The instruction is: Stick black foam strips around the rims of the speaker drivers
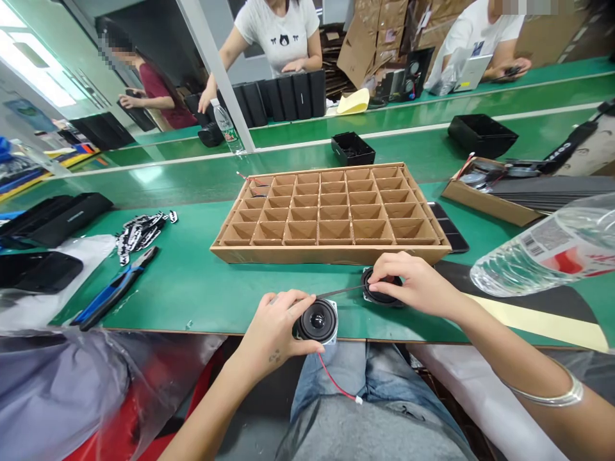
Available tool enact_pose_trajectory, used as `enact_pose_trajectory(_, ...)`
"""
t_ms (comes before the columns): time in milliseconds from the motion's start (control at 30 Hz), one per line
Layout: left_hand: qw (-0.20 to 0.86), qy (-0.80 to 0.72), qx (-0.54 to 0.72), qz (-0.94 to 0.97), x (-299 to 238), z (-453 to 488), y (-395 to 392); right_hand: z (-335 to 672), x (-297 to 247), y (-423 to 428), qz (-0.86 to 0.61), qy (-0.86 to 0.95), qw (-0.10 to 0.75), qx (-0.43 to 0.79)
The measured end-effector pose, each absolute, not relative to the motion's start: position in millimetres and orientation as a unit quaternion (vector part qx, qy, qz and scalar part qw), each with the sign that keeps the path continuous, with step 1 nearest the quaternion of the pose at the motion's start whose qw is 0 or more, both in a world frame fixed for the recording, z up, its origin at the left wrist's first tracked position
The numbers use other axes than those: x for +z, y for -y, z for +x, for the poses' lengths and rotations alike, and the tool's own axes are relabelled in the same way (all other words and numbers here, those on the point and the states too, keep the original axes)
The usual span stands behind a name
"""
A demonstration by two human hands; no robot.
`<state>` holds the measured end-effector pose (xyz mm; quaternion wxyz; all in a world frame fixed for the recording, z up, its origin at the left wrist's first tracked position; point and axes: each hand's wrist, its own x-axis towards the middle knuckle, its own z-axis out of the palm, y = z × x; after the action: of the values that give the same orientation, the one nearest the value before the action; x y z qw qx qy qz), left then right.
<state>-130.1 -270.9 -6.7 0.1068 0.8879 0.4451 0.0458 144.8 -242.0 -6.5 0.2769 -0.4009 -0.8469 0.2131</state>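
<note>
My left hand (276, 323) is closed around a small black round speaker driver (318, 320) at the table's front edge. From this driver a red wire (335, 382) with a white plug hangs down over the edge. Between thumb and fingertips my right hand (416, 282) pinches one end of a thin dark strip (342, 292). The strip runs taut to the upper rim of the held driver, by my left fingertips. Partly covered by my right hand, a second speaker driver (368, 297) lies on the green table. Just beyond both hands stands a divided cardboard box (331, 256).
Pliers (118, 291) and a pile of black-and-white tags (141, 234) lie left. A plastic bottle (542, 250) leans in from the right, over black sheet strips with yellow backing (542, 320). A phone (449, 227) lies beside the cardboard box. Several people work across the table.
</note>
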Motion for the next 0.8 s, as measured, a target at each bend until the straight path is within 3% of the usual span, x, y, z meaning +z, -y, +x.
enact_pose_trajectory(800,0.075,-0.426,-0.056,0.900,10,-120,264,141,-27,290,-0.364,0.875,0.265,0.178)
